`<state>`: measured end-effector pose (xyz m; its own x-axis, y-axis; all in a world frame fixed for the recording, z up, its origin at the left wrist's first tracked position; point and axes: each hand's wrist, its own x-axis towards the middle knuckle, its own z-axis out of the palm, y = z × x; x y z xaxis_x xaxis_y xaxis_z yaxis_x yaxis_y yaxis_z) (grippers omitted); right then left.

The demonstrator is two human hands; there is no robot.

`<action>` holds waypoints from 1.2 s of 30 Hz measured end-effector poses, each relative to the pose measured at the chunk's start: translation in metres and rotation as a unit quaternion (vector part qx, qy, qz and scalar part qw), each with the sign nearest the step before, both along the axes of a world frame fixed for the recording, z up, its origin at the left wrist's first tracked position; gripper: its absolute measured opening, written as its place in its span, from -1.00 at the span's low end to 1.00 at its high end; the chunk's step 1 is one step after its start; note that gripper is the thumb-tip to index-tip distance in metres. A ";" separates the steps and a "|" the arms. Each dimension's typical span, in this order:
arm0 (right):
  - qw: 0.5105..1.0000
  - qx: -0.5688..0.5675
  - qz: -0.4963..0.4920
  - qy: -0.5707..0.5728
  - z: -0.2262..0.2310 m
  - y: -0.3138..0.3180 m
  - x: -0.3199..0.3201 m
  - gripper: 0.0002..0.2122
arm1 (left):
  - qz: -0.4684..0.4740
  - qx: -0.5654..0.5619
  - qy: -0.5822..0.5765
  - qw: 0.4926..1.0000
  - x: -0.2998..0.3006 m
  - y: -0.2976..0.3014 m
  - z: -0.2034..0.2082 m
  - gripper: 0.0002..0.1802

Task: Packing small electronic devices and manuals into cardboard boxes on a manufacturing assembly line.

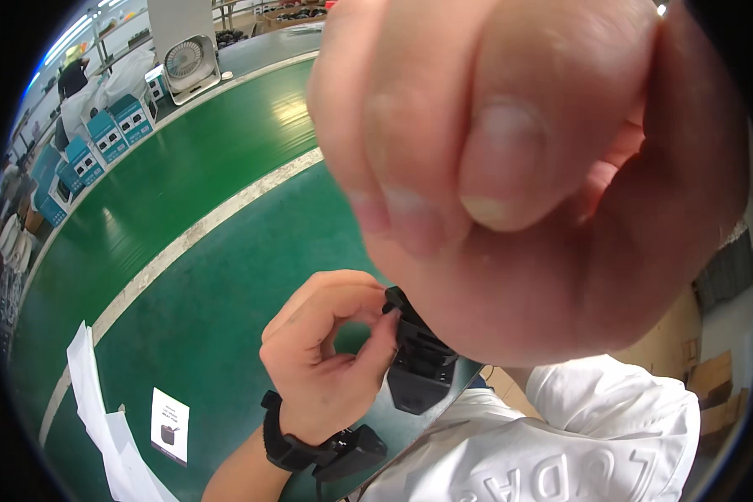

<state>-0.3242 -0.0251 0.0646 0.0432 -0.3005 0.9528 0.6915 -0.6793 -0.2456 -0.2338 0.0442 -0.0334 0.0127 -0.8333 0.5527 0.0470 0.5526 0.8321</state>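
Observation:
My left hand [330, 360] is closed, thumb and fingertips pinched on the end of a black strap [391, 299]. Beside those fingertips is a boxy black device [422, 368], partly covered by my right hand; whether it is worn on the right wrist I cannot tell. A similar black device [356, 453] is strapped round my left wrist. Very large and close, my right hand [510, 176] fills the upper right with its fingers curled into a fist. Only skin shows in the gap of that fist, and its top is cut off by the frame.
Under my left hand lies a green work surface [226, 318], with a pale strip [201, 222] dividing it from a green belt [184, 159]. White paper sheets [100, 410] and a printed card [170, 425] lie at left. Blue boxes [105, 135] and a white fan [191, 69] stand farther off.

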 end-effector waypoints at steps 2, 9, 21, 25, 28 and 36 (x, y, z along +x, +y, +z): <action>1.000 -0.003 -0.006 -0.004 0.002 -0.002 -0.001 -0.61 | 0.001 -0.028 -0.015 0.999 0.002 -0.002 0.002 -0.79; 0.999 -0.013 -0.032 -0.022 0.007 -0.031 0.023 -0.60 | -0.001 -0.022 0.006 1.000 -0.001 -0.004 -0.004 -0.82; 0.991 0.020 0.005 -0.129 0.007 -0.020 0.043 -0.65 | -0.077 0.083 0.081 0.990 0.011 -0.014 -0.006 -0.83; 0.992 -0.023 -0.112 -0.049 0.000 -0.016 0.035 -0.66 | 0.004 0.000 -0.023 1.000 0.008 -0.010 0.005 -0.86; 0.990 -0.033 -0.134 -0.037 -0.010 -0.019 0.047 -0.67 | 0.029 -0.025 -0.074 0.997 0.022 -0.010 -0.006 -0.86; 0.998 0.020 -0.014 -0.066 0.006 -0.023 0.034 -0.62 | 0.106 -0.061 -0.090 0.988 0.012 -0.014 0.005 -0.79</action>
<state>-0.2903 -0.0483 0.0704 -0.0900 -0.3372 0.9371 0.7001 -0.6906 -0.1813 -0.2221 0.0297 -0.0286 0.0717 -0.7495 0.6581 -0.2224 0.6312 0.7431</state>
